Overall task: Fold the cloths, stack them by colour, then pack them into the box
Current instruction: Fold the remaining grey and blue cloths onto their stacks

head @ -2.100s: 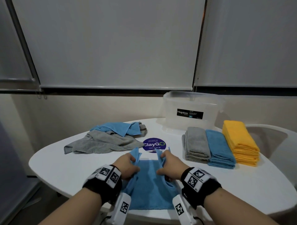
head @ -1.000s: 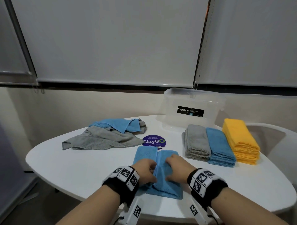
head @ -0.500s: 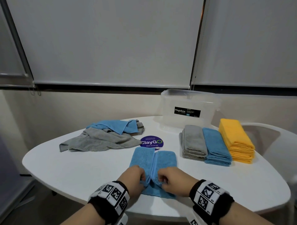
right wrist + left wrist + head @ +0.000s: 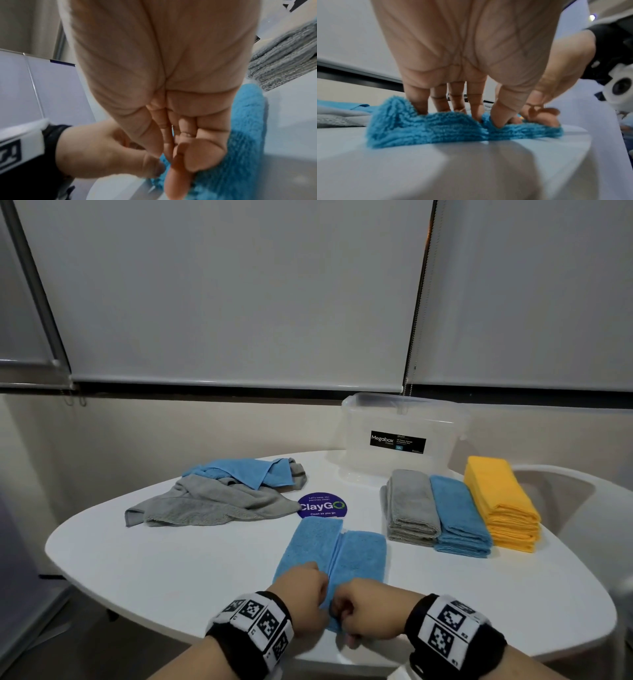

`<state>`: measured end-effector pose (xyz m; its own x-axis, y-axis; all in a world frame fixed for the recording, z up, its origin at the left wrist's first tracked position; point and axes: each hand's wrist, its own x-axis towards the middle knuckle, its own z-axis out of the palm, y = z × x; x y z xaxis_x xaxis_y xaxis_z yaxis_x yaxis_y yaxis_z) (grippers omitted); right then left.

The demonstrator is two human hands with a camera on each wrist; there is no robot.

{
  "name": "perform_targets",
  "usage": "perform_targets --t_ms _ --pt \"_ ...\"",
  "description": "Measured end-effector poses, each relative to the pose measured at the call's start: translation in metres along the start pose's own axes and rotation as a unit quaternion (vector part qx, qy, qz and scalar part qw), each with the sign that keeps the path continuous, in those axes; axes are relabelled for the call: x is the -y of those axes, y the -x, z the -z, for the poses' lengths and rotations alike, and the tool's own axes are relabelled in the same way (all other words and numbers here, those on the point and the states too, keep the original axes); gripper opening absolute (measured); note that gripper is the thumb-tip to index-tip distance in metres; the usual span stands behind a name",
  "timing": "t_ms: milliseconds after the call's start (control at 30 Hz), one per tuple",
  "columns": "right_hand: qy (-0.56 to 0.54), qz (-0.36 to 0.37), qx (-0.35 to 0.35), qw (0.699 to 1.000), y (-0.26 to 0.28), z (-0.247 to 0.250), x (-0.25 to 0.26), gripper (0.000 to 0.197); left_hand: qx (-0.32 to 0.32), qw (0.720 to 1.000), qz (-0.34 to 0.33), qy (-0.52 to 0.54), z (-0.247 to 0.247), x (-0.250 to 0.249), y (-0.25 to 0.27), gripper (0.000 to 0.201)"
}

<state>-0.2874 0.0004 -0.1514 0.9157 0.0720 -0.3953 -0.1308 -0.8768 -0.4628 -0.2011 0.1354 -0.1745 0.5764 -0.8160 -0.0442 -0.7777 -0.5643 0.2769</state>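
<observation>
**Both hands back at the near edge**

Since a second ago both flaps lie folded to the middle, and my hands have slid toward me. My left hand [image 4: 301,594] and right hand [image 4: 368,607] pinch the blue cloth [image 4: 346,549] at its near edge on the white table [image 4: 171,563]. The Megabox box [image 4: 400,436] stands behind the folded stacks.

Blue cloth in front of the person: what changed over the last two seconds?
The blue cloth went from open, its far corners lifted, to both sides folded in and meeting at a centre seam. The left hand and right hand drew back to its near edge and grip it there. Three folded stacks, loose pile and box are unchanged.
</observation>
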Motion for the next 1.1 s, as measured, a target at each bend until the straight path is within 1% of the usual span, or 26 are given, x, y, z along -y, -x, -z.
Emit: perform_targets --t_ms 67,100,167,233,300,333,400,467,533,567,633,667,733,767,867,1000,1100 --pt "-0.055 0.001 0.010 0.998 -0.001 0.002 -0.002 0.023 0.009 0.999 -0.028 -0.013 -0.001 0.005 -0.002 0.031" --pt "-0.062 0.006 -0.003 0.998 -0.002 0.005 -0.003 0.023 0.013 0.999 -0.036 -0.015 -0.001 0.008 -0.003 0.031" --pt "0.002 -0.001 -0.069 0.998 -0.009 0.016 -0.009 0.022 0.020 0.999 -0.047 -0.018 0.002 0.013 -0.006 0.030" --pt "0.072 -0.025 -0.144 0.987 -0.017 0.026 -0.021 0.028 0.031 0.998 -0.053 -0.018 0.006 0.020 -0.010 0.025" --pt "0.081 -0.044 -0.195 0.976 -0.026 0.035 -0.036 0.030 0.033 0.997 -0.053 -0.043 0.012 0.030 -0.013 0.015" --pt "0.088 -0.050 -0.210 0.972 -0.029 0.038 -0.041 0.030 0.024 0.997 -0.040 -0.059 0.016 0.037 -0.015 0.011" --pt "0.114 -0.055 -0.223 0.967 -0.035 0.044 -0.048 0.030 -0.001 0.996 0.011 -0.087 0.021 0.050 -0.019 0.015" --pt "0.141 -0.044 -0.236 0.961 -0.038 0.048 -0.049 0.031 -0.009 0.991 0.063 -0.116 0.025 0.062 -0.022 0.018" --pt "0.159 -0.035 -0.229 0.960 -0.042 0.050 -0.049 0.030 -0.002 0.988 0.102 -0.114 0.029 0.068 -0.025 0.021" --pt "0.169 -0.038 -0.216 0.961 -0.044 0.050 -0.049 0.026 0.000 0.988 0.119 -0.100 0.029 0.069 -0.026 0.021" --pt "0.186 -0.051 -0.181 0.964 -0.047 0.051 -0.049 0.014 0.001 0.986 0.145 -0.081 0.030 0.070 -0.027 0.015" --pt "0.189 -0.053 -0.170 0.966 -0.049 0.051 -0.050 0.013 0.001 0.986 0.150 -0.080 0.029 0.070 -0.027 0.012" --pt "0.187 -0.055 -0.157 0.968 -0.054 0.050 -0.052 0.015 0.000 0.984 0.156 -0.085 0.028 0.070 -0.029 0.006" --pt "0.186 -0.055 -0.155 0.969 -0.056 0.048 -0.053 0.019 -0.002 0.983 0.166 -0.084 0.027 0.070 -0.030 0.004" --pt "0.183 -0.053 -0.156 0.969 -0.062 0.045 -0.059 0.034 -0.002 0.976 0.210 -0.061 0.029 0.070 -0.035 0.010" --pt "0.213 -0.051 -0.161 0.962 -0.065 0.046 -0.061 0.036 0.009 0.970 0.243 -0.025 0.032 0.069 -0.041 0.012" --pt "0.224 -0.049 -0.165 0.959 -0.065 0.048 -0.061 0.036 0.017 0.970 0.239 -0.036 0.034 0.069 -0.041 0.014"
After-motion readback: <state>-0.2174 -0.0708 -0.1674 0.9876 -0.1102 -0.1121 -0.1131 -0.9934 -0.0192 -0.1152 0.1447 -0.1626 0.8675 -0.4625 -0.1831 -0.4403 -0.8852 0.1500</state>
